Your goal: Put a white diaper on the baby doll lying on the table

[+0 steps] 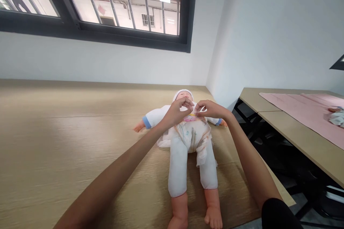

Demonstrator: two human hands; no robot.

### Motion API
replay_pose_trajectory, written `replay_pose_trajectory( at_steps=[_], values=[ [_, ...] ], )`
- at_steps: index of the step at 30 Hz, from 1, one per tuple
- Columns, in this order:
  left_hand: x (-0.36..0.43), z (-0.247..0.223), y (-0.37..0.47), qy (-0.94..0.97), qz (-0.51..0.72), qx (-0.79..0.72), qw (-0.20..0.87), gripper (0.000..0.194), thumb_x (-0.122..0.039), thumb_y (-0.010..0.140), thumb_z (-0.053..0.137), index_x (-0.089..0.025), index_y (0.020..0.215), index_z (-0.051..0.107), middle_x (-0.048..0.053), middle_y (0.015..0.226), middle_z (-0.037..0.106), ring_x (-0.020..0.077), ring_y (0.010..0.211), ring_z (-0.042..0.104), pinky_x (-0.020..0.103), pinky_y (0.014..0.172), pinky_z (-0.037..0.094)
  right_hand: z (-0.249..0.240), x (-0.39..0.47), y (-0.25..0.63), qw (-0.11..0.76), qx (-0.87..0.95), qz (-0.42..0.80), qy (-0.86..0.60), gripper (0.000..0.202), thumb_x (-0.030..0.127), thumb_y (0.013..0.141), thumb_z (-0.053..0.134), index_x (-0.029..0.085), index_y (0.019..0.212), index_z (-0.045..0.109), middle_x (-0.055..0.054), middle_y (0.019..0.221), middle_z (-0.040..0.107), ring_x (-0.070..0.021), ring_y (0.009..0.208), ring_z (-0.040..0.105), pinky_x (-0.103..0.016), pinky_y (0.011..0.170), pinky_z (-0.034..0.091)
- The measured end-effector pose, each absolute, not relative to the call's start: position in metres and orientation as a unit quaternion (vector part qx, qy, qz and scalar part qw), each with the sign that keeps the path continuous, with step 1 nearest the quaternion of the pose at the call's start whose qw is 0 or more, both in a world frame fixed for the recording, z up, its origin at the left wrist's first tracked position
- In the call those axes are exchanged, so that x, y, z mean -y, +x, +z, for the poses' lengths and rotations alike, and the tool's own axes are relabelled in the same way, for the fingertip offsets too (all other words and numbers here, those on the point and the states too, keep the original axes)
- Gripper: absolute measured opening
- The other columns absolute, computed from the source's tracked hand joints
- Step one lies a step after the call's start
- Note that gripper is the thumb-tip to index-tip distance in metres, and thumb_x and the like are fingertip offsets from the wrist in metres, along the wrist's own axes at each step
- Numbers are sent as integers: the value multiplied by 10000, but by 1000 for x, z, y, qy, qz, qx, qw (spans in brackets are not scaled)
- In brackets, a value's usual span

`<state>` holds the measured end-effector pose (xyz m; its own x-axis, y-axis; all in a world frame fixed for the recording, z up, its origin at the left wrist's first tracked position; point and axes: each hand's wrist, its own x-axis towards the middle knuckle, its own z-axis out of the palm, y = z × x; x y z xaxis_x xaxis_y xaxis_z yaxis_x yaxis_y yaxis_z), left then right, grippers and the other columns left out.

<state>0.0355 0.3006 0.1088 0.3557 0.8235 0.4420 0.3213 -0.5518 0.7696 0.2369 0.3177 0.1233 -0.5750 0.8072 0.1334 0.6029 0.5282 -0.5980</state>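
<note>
A baby doll (182,204) lies on its back on the wooden table (67,143), its head away from me and its feet towards me. It wears a white cap (182,92), a white top with blue cuffs (158,113) and a white diaper (191,136) with a coloured print. Over the doll's chest, just above the diaper's front edge, my left hand (177,111) has thumb and fingers curled together in a pinch. My right hand (212,109) pinches close beside it, near a yellow strip. What lies between the fingertips is too small to make out.
Beyond the table stands a white wall with a barred, dark-framed window (120,3). At the right, across a gap, another table (298,132) carries a pink cloth (303,109) and a partly visible whitish bundle (337,117). Dark metal legs show beneath it.
</note>
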Motion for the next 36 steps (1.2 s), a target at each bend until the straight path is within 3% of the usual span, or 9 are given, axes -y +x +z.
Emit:
replay_pose_trajectory(
  at_steps=[10,16,23,31,36],
  values=[
    [-305,97,33,789,401,-360,294,152,-285,768,575,-198,887,612,32,943,663,174,947,610,304,876,454,131,-312,239,218,849,288,-387,69,221,766,628,180,817,606,-36,891,668,-185,861,624,-335,802,479],
    [-305,98,33,776,412,-376,294,221,-243,740,576,-200,955,601,15,903,639,163,913,604,280,828,450,129,-313,244,240,839,323,-367,308,270,758,670,197,1031,550,-32,937,670,-195,928,624,-370,855,467],
    [-303,100,33,765,405,-404,297,201,-236,728,577,-197,925,592,1,850,620,164,878,598,279,787,443,128,-316,250,254,836,323,-364,275,327,826,597,180,1055,556,-33,901,627,-176,889,598,-344,835,466],
    [-299,101,33,774,406,-433,218,156,-240,746,604,-208,898,587,27,968,642,197,965,579,343,894,402,113,-325,244,242,837,264,-415,271,310,786,624,198,1024,561,-29,903,629,-185,868,600,-368,833,479],
    [-296,110,31,820,356,-426,143,86,-240,803,576,-229,853,645,4,1001,688,228,1101,535,443,1023,278,126,-315,241,311,809,214,-451,183,286,826,552,180,974,570,-77,1056,627,-179,874,599,-354,807,488]
  ],
)
